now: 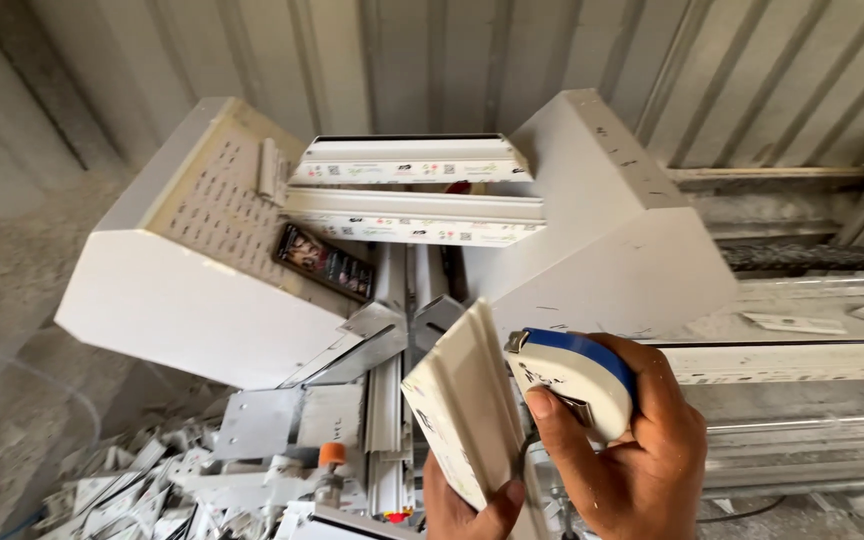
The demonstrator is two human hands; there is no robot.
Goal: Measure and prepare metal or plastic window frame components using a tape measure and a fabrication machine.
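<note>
- Corrugated metal wall [432, 60] fills the whole background, pale grey ribs running up and down.
- In front of me sits a white machine; its two big angled hoods splay outward, left hood [182, 300] and right hood [612, 240], with a gap between them.
- The left hood's inner face is a perforated cream panel [214, 205]. A dark printed card [323, 262] lies on it near the lower edge.
- Two white profile lengths bridge the gap between the hoods, upper profile [414, 160] just above lower profile [414, 217], both with small printed stickers I leave unread.
- Below them a central rail [389, 400] runs toward me, with two grey metal clamp blocks [407, 335] at its head.
- To my right a long white profile [792, 360] lies across the machine bed, running off frame.
- Floor at lower left carries a heap of white offcuts [132, 490] and dust.
- A small orange knob [332, 454] stands on the machine front, left of the rail.
- My left hand [472, 505] shows only at the bottom edge, thumb and palm clamped on the lower end of a short white profile piece [462, 410], which tilts up toward the hoods.
- My right hand [622, 450] is wrapped tight around a tape measure [572, 375], white case with a blue band, thumb pressed on its face. The case sits just beside the profile piece's right edge; I cannot tell if they touch.
</note>
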